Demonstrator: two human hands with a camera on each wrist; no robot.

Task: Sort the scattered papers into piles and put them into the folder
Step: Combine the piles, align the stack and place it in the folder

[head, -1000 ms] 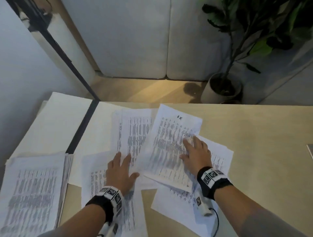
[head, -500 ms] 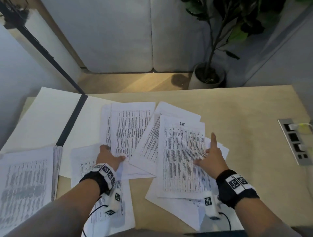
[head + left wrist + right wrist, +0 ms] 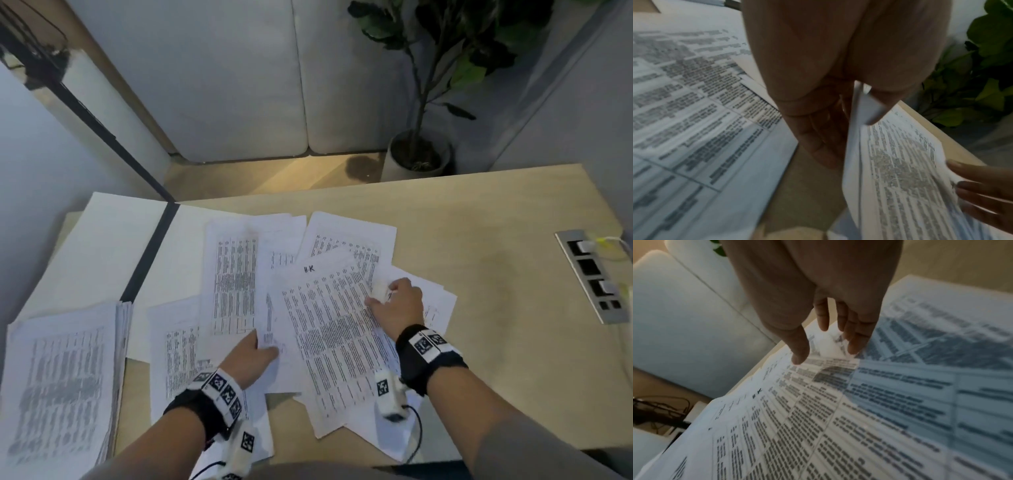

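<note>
White printed sheets lie fanned across the middle of the head view, on the pale wooden desk (image 3: 462,219). My left hand (image 3: 248,359), low and centre, pinches the near edge of a sheet (image 3: 274,329), thumb on top and fingers under. My right hand (image 3: 397,308), right of centre, curls its fingers under the right edge of the top page (image 3: 329,329), the one marked by hand at its head. The open folder (image 3: 102,246) lies in the upper left, the sorted pile (image 3: 58,377) at lower left. I judge I am gathering the loose sheets; it goes best if both hands draw the edges square before lifting, so nothing slides out.

From the left wrist view, my left hand (image 3: 828,97) at top centre grips a lifted page (image 3: 890,170), its edge between thumb and fingers. Fingertips (image 3: 982,186) of my other hand touch that page at the right edge of the frame.

From the right wrist view, my right hand (image 3: 828,318) reaches down from the top, thumb on the marked page (image 3: 797,426), fingers at its curling edge.

Half a second ago my right hand lay flat with a finger pointing on the paper; now it has curled onto the edge. My left hand has moved rightward from the left sheets, and the marked page has tilted.
</note>
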